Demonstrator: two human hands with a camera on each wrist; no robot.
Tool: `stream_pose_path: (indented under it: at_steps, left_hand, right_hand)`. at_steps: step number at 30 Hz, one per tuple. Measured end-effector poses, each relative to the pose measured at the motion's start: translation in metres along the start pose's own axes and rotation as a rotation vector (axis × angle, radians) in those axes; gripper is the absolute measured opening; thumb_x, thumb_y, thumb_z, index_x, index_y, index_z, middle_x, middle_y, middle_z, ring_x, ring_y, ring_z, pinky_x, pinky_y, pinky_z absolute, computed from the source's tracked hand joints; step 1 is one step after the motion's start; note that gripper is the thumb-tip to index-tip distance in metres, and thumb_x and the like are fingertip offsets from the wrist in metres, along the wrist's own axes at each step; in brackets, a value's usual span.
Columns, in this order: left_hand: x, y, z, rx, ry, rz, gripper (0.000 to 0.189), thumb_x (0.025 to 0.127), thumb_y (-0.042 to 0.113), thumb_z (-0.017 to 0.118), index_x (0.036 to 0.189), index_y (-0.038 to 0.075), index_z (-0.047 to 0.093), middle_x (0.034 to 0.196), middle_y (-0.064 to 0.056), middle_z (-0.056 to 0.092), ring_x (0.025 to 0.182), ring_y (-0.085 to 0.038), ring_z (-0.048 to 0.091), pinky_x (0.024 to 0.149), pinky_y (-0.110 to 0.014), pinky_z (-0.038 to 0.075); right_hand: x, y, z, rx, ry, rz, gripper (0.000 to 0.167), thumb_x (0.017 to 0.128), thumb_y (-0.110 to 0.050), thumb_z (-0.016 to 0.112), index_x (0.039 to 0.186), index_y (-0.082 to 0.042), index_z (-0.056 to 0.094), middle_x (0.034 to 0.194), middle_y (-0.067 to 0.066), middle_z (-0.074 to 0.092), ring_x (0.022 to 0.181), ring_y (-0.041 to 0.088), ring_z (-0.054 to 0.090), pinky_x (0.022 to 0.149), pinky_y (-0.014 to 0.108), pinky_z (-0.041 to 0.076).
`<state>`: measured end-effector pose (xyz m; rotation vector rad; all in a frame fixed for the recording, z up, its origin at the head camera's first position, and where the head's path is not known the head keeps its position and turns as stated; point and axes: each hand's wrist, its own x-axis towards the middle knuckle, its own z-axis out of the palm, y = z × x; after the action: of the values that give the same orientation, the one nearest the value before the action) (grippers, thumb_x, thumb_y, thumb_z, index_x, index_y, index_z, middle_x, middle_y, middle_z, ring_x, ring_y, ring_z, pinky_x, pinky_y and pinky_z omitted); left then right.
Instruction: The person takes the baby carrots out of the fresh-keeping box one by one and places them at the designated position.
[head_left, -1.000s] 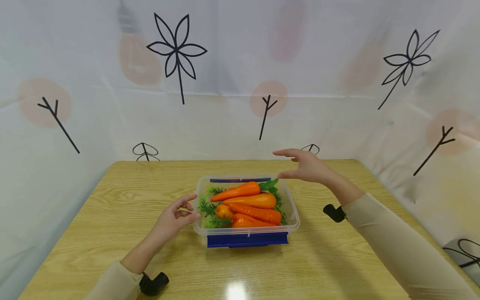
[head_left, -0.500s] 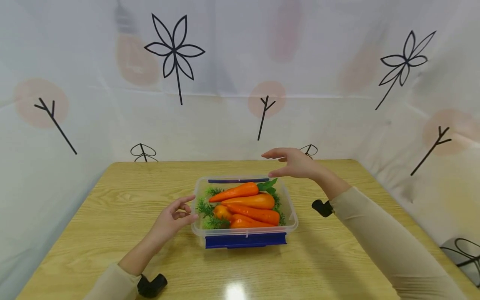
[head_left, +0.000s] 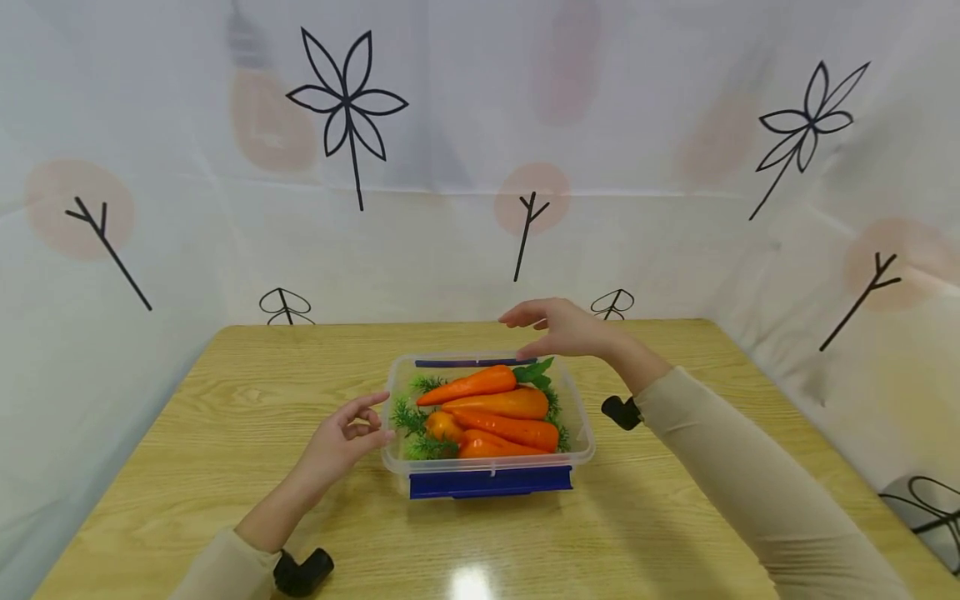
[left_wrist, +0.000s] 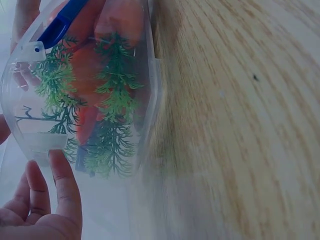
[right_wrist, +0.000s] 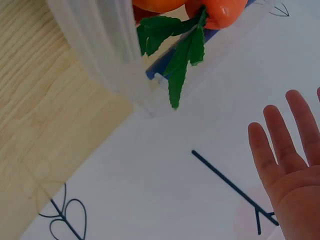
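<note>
An uncovered clear plastic food box with blue side latches stands on the table, full of orange carrots and green sprigs. At its left end is my left hand, fingers loosely bent. In the left wrist view the fingertips lie at the wall; whether they press it I cannot tell. My right hand hovers over the back right part of the box, thumb and fingers apart, with nothing between them. Beneath it, green leaves stick out past the rim.
The box stands in the middle of a wood-grain table. Behind and at both sides hangs a white cloth with black plant drawings. A black wrist camera sits on the left wrist, and another black camera on the right.
My right hand has moved left above the back edge of the box, its fingers a little more bent. The left hand stays where it was. The whole view has shifted slightly.
</note>
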<state>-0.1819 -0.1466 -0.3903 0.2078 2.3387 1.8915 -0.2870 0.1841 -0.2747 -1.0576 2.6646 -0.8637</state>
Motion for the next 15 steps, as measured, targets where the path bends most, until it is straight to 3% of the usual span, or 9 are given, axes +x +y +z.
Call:
stream_pose_path:
  at_steps: [15]
  left_hand:
    - [0.0, 0.002, -0.002, 0.012, -0.013, 0.005, 0.059, 0.083, 0.019, 0.071, 0.136, 0.009, 0.047, 0.098, -0.01, 0.049, 0.092, -0.021, 0.056, 0.076, -0.029, 0.045]
  right_hand:
    - [0.019, -0.009, 0.018, 0.047, -0.124, -0.018, 0.049, 0.082, -0.01, 0.072, 0.128, -0.005, 0.055, 0.121, 0.011, 0.059, 0.113, 0.028, 0.053, 0.096, 0.047, 0.038]
